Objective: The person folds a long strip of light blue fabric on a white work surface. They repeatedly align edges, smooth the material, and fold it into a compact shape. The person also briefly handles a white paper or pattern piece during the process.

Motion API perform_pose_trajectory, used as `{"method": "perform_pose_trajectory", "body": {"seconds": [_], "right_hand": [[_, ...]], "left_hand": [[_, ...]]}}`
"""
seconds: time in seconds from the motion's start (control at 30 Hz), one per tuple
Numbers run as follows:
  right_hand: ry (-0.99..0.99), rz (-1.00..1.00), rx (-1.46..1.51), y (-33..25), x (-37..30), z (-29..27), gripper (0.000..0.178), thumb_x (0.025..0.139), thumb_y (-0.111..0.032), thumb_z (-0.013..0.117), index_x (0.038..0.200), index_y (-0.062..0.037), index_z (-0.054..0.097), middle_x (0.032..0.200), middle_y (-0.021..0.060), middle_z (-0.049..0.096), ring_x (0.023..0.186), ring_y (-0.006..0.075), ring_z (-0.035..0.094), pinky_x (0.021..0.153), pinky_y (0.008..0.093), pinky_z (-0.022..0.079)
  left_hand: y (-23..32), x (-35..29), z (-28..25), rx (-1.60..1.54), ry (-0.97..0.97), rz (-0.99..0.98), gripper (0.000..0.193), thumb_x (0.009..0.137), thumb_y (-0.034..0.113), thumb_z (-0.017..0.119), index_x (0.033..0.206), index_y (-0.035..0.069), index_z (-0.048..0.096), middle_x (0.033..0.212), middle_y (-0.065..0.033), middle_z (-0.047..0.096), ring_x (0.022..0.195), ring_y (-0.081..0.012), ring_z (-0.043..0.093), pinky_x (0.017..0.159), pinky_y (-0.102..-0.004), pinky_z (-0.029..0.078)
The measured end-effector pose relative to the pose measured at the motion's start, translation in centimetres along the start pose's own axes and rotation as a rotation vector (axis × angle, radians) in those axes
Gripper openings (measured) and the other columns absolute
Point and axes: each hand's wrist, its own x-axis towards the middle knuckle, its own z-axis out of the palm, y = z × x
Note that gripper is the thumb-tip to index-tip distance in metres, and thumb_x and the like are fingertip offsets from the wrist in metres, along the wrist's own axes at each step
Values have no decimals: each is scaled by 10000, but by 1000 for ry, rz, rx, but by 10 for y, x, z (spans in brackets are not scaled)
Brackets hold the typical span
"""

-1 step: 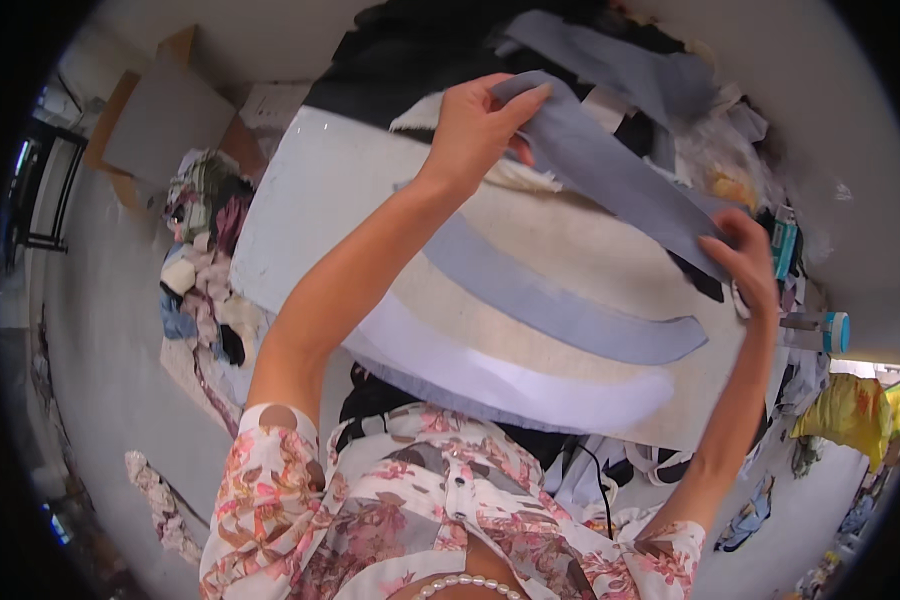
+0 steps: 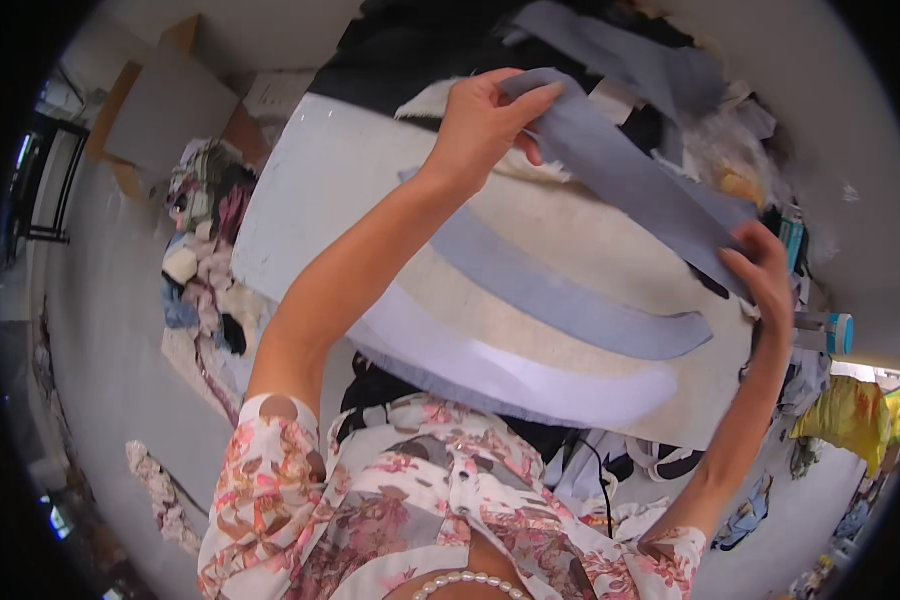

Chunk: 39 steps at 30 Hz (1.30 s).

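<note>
A long grey fabric strip (image 2: 620, 165) is stretched slantwise above the table between my two hands. My left hand (image 2: 485, 130) pinches its upper left end, thumb on top. At the lower right end, my right hand (image 2: 760, 270) has thumb and fingers closed on the cloth. Beneath the strip lies a curved blue-grey fabric piece (image 2: 560, 300), flat on a beige padded surface (image 2: 610, 235). Nearer to me is a curved white piece (image 2: 510, 375), with a darker grey edge showing under it. Part of the beige surface is hidden by the held strip.
Black fabric (image 2: 390, 65) and crumpled grey fabric (image 2: 620, 55) lie at the table's far side. Heaped cloth scraps (image 2: 205, 270) and a cardboard box (image 2: 165, 125) stand left of the white table (image 2: 295, 205). To the right are a blue-lidded jar (image 2: 838, 333) and a yellow bag (image 2: 850, 425).
Both hands and the grey strip have shifted slightly to the right, the right hand a little lower as well. The grip on the strip looks the same.
</note>
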Motion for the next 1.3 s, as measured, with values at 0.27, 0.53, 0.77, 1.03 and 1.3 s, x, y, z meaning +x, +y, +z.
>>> {"method": "perform_pose_trajectory", "body": {"seconds": [0.27, 0.53, 0.77, 1.03, 1.3], "right_hand": [[-174, 271, 155, -52, -136, 57, 334, 646, -147, 818, 787, -79, 523, 680, -63, 509, 627, 6, 433, 556, 177, 326], [-183, 250, 313, -35, -106, 123, 335, 673, -31, 784, 854, -74, 506, 677, -73, 443, 635, 22, 383, 580, 189, 324], [-180, 227, 343, -32, -81, 142, 333, 691, -29, 779, 884, -60, 509, 676, -50, 480, 628, 33, 379, 579, 189, 331], [-153, 237, 335, -30, -71, 149, 325, 702, -16, 769, 891, -50, 508, 676, -39, 523, 623, 35, 415, 572, 191, 361], [-157, 200, 233, -29, -67, 148, 322, 693, -21, 758, 892, -42, 506, 668, -18, 508, 619, 61, 412, 574, 214, 374]], "left_hand": [[-6, -108, -68, 12, -14, -432, 256, 878, 166, 709, 987, -48, 619, 763, -66, 655, 544, -107, 598, 439, -225, 451], [-28, -93, -101, 512, 136, -344, 192, 896, 167, 694, 964, -8, 651, 725, -43, 665, 543, -68, 591, 437, -184, 393], [-34, -70, -107, 801, 220, -237, 168, 885, 170, 704, 923, 6, 704, 669, -15, 648, 560, -54, 565, 502, -207, 419], [-50, -61, -118, 1021, 210, -143, 178, 851, 194, 725, 918, 29, 724, 653, -23, 660, 574, -73, 598, 550, -225, 453], [-39, -60, -108, 1262, 203, -144, 231, 836, 220, 734, 1010, 71, 705, 723, -25, 683, 639, -134, 638, 602, -270, 482]]}}
